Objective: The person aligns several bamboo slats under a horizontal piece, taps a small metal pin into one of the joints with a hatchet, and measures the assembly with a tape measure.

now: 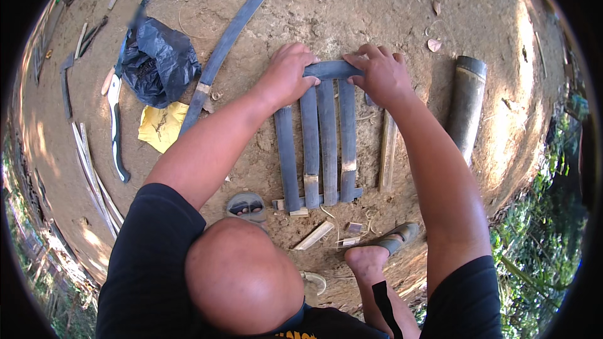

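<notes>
On bare ground (402, 12), you bend over a flat frame of dark slats (326, 138), both hands at its far end. Your left hand (292, 69) pinches the left end of a short dark cross strip (333, 70) between thumb and fingers, while your right hand (384, 76) grips the right end the same way. The strip lies across the far ends of the slats, well ahead of your feet; the leftmost slat's upper end sits near your left wrist, and whether it meets the strip cannot be told. Nearer you, the four slats rest over a second cross strip (358, 193). To your left lie a long dark strip (232, 31), a crumpled black bag (160, 59), a yellow sheet (162, 127) and a white-and-dark handle (115, 119); to your right, a dark tube (467, 91) lies beyond a pale strip (388, 150).
</notes>
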The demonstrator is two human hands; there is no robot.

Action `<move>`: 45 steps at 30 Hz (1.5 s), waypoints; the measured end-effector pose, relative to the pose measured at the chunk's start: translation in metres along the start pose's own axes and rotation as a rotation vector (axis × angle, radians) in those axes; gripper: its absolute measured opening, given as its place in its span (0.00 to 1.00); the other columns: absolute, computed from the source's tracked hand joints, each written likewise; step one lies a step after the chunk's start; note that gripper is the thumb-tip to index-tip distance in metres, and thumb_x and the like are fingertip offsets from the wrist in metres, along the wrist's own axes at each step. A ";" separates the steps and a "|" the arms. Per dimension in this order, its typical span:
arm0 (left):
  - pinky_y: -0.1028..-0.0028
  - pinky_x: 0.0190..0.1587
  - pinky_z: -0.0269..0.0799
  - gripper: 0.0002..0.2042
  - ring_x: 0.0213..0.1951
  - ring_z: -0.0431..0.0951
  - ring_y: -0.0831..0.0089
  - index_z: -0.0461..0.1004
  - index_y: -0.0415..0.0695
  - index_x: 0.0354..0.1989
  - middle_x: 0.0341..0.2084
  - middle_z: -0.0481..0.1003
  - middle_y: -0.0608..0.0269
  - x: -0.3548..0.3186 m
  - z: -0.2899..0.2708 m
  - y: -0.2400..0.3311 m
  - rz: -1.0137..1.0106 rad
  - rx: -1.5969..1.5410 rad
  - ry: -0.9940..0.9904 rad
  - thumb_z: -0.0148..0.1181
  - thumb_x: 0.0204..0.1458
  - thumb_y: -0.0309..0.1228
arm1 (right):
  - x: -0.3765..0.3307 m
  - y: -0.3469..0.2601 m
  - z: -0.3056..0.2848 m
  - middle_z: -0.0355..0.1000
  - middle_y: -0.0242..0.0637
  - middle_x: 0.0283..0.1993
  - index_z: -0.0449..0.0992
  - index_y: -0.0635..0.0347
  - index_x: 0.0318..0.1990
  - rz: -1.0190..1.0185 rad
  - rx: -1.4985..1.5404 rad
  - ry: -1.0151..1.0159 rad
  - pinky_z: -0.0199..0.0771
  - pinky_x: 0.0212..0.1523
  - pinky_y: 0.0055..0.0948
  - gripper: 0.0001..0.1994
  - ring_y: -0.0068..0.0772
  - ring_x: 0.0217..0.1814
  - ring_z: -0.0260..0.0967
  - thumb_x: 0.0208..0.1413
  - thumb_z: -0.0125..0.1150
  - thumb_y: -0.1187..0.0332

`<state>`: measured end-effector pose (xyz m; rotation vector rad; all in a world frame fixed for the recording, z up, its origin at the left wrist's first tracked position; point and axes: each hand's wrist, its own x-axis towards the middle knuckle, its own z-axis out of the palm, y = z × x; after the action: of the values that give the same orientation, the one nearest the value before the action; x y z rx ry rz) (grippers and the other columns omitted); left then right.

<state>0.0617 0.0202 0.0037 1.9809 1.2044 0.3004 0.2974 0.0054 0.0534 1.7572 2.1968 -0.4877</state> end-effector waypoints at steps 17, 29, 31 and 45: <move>0.61 0.63 0.71 0.24 0.55 0.77 0.59 0.82 0.44 0.55 0.46 0.78 0.57 0.009 -0.004 -0.003 0.033 0.232 -0.019 0.78 0.48 0.36 | -0.035 -0.038 0.031 0.60 0.28 0.77 0.64 0.33 0.76 0.180 0.026 0.084 0.52 0.77 0.57 0.35 0.36 0.81 0.51 0.61 0.68 0.49; 0.73 0.58 0.73 0.15 0.54 0.80 0.73 0.80 0.42 0.59 0.50 0.83 0.59 -0.050 -0.064 -0.051 -0.382 -0.434 0.595 0.63 0.65 0.30 | -0.035 -0.042 0.023 0.57 0.29 0.79 0.60 0.35 0.78 0.203 -0.024 0.002 0.52 0.77 0.60 0.36 0.35 0.82 0.51 0.64 0.65 0.49; 0.72 0.57 0.74 0.15 0.50 0.82 0.70 0.80 0.41 0.56 0.45 0.83 0.57 -0.073 -0.061 -0.053 -0.500 -0.305 0.583 0.63 0.62 0.28 | -0.034 -0.043 0.022 0.56 0.30 0.80 0.59 0.34 0.79 0.205 -0.044 -0.028 0.53 0.78 0.58 0.36 0.37 0.83 0.50 0.65 0.63 0.46; 0.60 0.70 0.62 0.22 0.63 0.71 0.60 0.81 0.49 0.58 0.56 0.77 0.63 -0.032 -0.034 -0.031 0.059 0.222 -0.004 0.72 0.53 0.36 | -0.034 -0.043 0.017 0.57 0.31 0.79 0.60 0.34 0.78 0.199 -0.021 -0.023 0.52 0.78 0.58 0.38 0.39 0.82 0.51 0.62 0.66 0.46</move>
<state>0.0065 0.0182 0.0097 2.2092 1.2229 0.1991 0.2625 -0.0403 0.0554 1.9230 1.9771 -0.4340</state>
